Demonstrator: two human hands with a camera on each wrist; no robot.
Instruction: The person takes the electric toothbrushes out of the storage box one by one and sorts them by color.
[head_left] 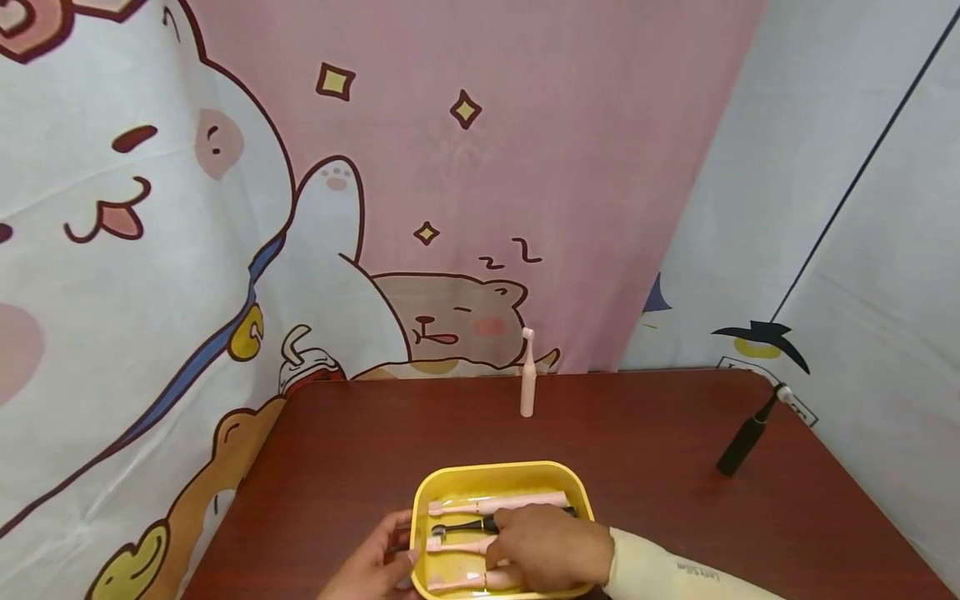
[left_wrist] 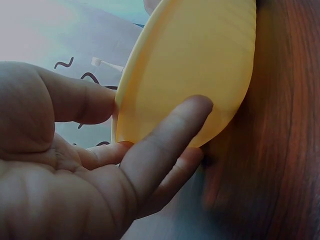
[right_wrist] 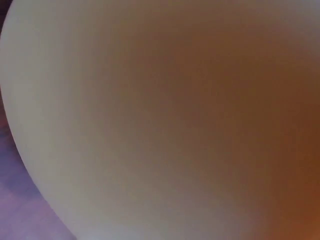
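Note:
My left hand (head_left: 378, 562) grips the left end of a yellow plastic tray (head_left: 498, 468), with fingers (left_wrist: 165, 140) against the outer wall and a fingertip at the rim. Inside the tray, electric toothbrushes lie side by side with their heads to the left. My right hand (head_left: 551, 546) reaches in palm down, its thumb and forefinger pinching a pink electric toothbrush (head_left: 457, 546) by its handle, mostly hidden. Just behind it lies a black electric toothbrush (head_left: 465, 527), partly covered by the hand. Another pink toothbrush (head_left: 502, 502) lies along the back; one more (head_left: 457, 582) is in front.
A pink electric toothbrush (head_left: 528, 383) stands upright near the back of the dark red table (head_left: 360, 442). A black electric toothbrush (head_left: 742, 446) stands at the right. Behind is a cartoon-printed cloth (head_left: 570, 167). A pale sleeve (right_wrist: 125, 125) fills most of the right wrist view.

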